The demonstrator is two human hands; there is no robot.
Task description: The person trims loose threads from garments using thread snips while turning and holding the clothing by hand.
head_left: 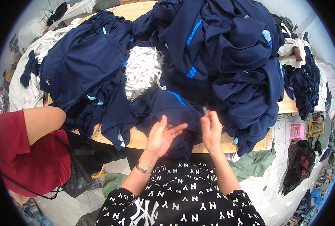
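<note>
The black shirt is at six o'clock, the left hand has its fingers spread before the central navy garment, and at four o'clock the right hand pinches a small blurred object, so handling this garment seems in hand, next calling for a left grip.

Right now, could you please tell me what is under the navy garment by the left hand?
Pale wooden tabletop shows on either side of the navy garment; whatever lies directly beneath it is covered.
</note>
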